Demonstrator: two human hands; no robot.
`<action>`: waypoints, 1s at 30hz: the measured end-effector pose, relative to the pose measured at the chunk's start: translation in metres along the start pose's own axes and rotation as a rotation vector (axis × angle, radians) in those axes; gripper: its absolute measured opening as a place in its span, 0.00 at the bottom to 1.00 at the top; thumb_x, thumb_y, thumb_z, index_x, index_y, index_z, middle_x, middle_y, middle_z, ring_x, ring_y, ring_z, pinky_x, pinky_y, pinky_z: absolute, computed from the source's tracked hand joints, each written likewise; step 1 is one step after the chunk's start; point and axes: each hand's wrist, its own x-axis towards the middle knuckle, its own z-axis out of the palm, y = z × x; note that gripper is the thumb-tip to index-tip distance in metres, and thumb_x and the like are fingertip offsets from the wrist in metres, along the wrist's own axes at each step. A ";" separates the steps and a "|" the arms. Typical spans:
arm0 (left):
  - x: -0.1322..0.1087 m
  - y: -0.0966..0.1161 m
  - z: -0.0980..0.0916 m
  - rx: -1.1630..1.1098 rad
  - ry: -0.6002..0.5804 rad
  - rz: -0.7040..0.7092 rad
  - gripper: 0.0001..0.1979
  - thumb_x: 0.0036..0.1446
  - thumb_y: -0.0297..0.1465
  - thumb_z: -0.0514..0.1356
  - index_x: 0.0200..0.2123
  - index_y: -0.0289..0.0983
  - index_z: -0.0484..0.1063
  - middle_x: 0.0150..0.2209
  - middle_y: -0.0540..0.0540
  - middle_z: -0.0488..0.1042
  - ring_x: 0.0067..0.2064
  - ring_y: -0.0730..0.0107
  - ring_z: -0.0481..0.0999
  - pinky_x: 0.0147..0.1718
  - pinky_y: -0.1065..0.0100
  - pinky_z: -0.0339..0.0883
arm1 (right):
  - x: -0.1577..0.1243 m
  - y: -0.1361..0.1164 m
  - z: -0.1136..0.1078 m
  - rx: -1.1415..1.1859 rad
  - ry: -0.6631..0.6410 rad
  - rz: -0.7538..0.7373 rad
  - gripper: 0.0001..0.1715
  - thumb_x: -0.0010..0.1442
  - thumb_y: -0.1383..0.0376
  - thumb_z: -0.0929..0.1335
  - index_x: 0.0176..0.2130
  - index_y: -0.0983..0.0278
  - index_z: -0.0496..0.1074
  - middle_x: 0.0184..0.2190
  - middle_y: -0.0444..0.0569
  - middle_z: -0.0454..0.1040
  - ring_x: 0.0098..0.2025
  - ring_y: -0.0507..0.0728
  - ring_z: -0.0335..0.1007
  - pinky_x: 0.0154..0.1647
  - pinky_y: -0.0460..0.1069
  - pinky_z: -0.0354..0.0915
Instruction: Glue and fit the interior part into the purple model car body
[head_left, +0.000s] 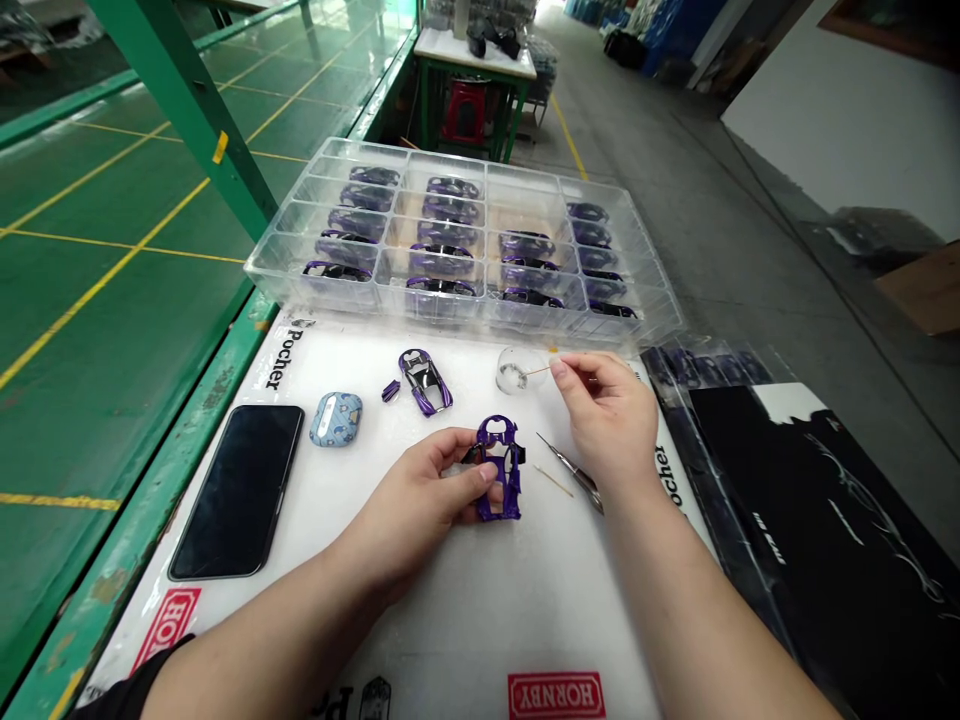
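Near the middle of the table (pixel 465 600), the left hand (pixel 427 495) has its grip clamped on a purple car shell (pixel 501 470), which it holds low over the white top. Farther off and to the right, the right hand (pixel 607 415) has its grip pinched shut on a thin stick (pixel 536 371), whose tip reaches a small clear dish (pixel 516 372). What the dish holds is too faint to tell; it may be glue.

As I judge it, the dish is light and a sideways nudge from the stick could tip it or slide it. A wet tip carried over the shell could smear the paint. The right wrist lies just beside the tweezers (pixel 574 468) and a loose stick (pixel 553 480), so a sweep there could knock them away.

Room is tight on the far side, where the clear tray (pixel 315 285) of purple shells stands close behind the dish. A second shell (pixel 425 380) and a small purple piece (pixel 390 390) lie to the left of the dish. An earbud case (pixel 336 418) and a phone (pixel 238 490) lie further left, the phone near the table's left edge. A black sheet (pixel 825 520) bounds the right. The near side gives the most open space.
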 end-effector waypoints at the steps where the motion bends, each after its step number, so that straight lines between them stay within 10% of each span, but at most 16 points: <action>1: 0.000 0.000 0.000 0.004 -0.002 0.001 0.24 0.60 0.41 0.77 0.54 0.36 0.80 0.41 0.43 0.84 0.42 0.62 0.81 0.47 0.60 0.75 | 0.000 0.000 0.000 0.005 0.000 0.005 0.08 0.70 0.56 0.78 0.42 0.58 0.87 0.41 0.48 0.83 0.41 0.59 0.78 0.44 0.55 0.71; 21: 0.001 0.001 -0.001 -0.146 0.035 0.000 0.21 0.60 0.37 0.79 0.53 0.37 0.82 0.50 0.41 0.84 0.46 0.63 0.84 0.47 0.62 0.81 | 0.005 -0.032 -0.022 0.886 0.025 0.656 0.26 0.42 0.56 0.92 0.33 0.59 0.82 0.35 0.40 0.73 0.34 0.49 0.66 0.28 0.44 0.68; 30: -0.002 0.006 0.000 -0.158 0.022 0.056 0.22 0.60 0.37 0.80 0.54 0.38 0.83 0.52 0.40 0.85 0.46 0.62 0.85 0.48 0.63 0.80 | -0.016 -0.035 -0.017 0.784 -0.157 0.552 0.19 0.51 0.53 0.89 0.36 0.56 0.86 0.32 0.43 0.74 0.33 0.51 0.65 0.31 0.46 0.68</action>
